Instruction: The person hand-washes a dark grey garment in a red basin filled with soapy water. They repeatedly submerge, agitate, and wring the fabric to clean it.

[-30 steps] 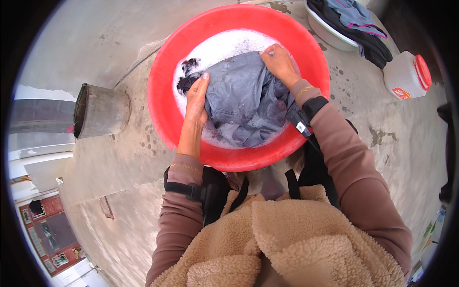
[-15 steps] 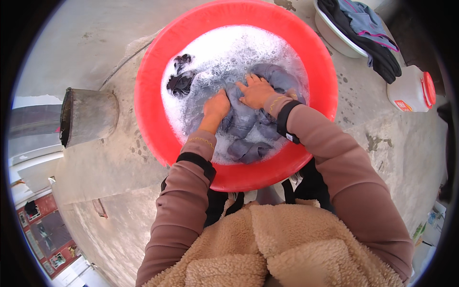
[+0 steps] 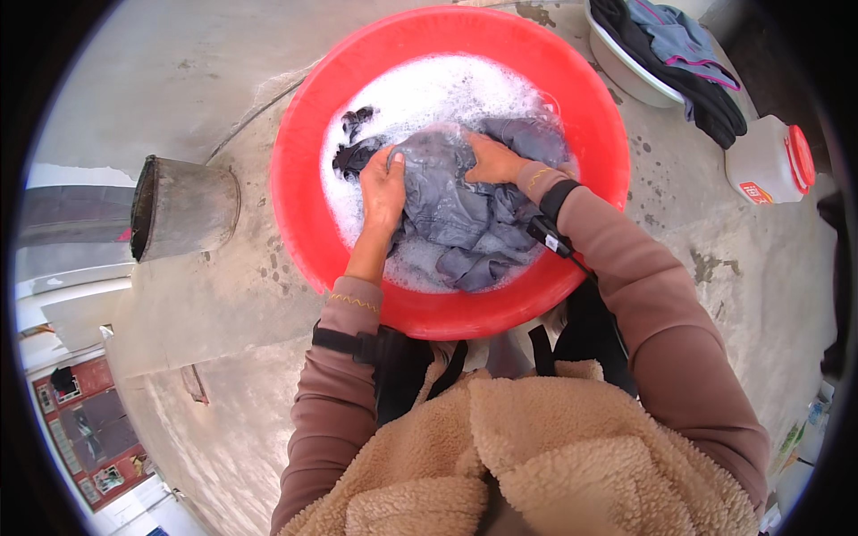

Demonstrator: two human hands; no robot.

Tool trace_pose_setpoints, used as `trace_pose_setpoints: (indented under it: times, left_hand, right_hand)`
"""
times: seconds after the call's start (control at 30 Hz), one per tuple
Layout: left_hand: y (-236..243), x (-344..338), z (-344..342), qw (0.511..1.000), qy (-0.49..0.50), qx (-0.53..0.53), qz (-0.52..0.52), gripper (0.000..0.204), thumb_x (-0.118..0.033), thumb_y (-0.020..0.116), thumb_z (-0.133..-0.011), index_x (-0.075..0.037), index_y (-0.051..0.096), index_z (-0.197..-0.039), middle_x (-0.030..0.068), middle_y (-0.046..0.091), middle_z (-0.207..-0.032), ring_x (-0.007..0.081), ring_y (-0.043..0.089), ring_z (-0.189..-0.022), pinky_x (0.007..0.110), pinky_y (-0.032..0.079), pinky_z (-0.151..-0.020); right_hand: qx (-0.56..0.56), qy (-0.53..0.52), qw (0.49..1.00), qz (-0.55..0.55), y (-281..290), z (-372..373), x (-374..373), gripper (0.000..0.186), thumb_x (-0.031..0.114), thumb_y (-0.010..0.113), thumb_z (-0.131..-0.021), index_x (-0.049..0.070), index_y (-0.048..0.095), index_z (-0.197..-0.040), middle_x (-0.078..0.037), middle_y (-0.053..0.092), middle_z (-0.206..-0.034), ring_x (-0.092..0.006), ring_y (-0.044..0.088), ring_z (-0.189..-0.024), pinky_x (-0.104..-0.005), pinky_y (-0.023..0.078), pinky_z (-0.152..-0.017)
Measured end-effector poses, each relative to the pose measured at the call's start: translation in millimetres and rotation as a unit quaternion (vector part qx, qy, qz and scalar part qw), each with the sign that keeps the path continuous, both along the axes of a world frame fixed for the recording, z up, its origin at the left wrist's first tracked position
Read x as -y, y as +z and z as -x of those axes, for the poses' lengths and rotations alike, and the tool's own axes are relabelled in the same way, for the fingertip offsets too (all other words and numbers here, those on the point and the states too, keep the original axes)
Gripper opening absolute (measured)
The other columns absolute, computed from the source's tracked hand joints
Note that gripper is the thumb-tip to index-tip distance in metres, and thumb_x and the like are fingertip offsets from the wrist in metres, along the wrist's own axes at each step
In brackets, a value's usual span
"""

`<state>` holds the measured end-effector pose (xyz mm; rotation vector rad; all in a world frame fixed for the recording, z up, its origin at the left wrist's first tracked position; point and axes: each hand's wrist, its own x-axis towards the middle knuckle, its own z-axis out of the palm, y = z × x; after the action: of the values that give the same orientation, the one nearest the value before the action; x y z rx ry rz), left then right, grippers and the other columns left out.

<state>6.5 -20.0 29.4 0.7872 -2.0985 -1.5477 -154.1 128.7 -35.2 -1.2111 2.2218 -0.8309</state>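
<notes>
A large red basin holds white soapy water and wet clothes. Between my hands is a soaked grey garment, partly lifted out of the suds and spread toward me. My left hand grips its left edge, thumb on top of the cloth. My right hand holds the upper right part, its fingertips hidden behind the fabric. Left of the garment a dark cloth pokes through the foam. More grey cloth lies half sunk at the right.
On the concrete floor, a metal bucket lies on its side at left. At upper right a white basin holds dark and grey clothes. Below it stands a white jar with a red lid.
Both hands were pressing down into the water on the grey cloth. Now they hold the garment raised between them, and my left hand has moved to its left edge.
</notes>
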Motion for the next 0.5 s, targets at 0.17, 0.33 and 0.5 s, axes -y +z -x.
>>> trace_pose_setpoints:
  times: [0.17,0.33,0.5]
  left_hand:
    - [48,-22,-37,0.945,-0.046,-0.156,-0.282,0.026,-0.012,0.052,-0.102,0.005,0.064,-0.117,0.0081,0.07,-0.108,0.0125,0.064,-0.093,0.027,0.051,-0.084]
    - [45,-37,-32,0.943,0.075,-0.1,-0.309,0.032,-0.026,0.056,-0.102,0.003,0.07,-0.099,0.0072,0.072,-0.093,0.0121,0.064,-0.079,0.026,0.052,-0.072]
    - [8,-15,-10,0.94,0.123,-0.078,-0.307,0.03,-0.024,0.065,-0.096,0.004,0.069,-0.085,0.006,0.069,-0.08,0.0123,0.062,-0.069,0.028,0.052,-0.063]
  right_hand:
    - [0.039,-0.035,0.991,0.122,35,1,-9,0.073,0.023,0.079,-0.068,0.002,0.054,-0.133,-0.023,0.064,-0.118,-0.0385,0.061,-0.11,-0.0391,0.047,-0.097]
    - [0.347,-0.057,0.908,0.23,95,-15,-30,0.054,-0.005,0.061,-0.076,0.002,0.058,-0.129,-0.004,0.064,-0.11,-0.0095,0.06,-0.095,-0.0268,0.049,-0.087]
    - [0.168,-0.116,0.928,0.311,153,-90,-27,0.055,0.02,0.078,-0.079,0.002,0.058,-0.127,-0.01,0.06,-0.124,-0.0184,0.06,-0.104,-0.03,0.047,-0.094]
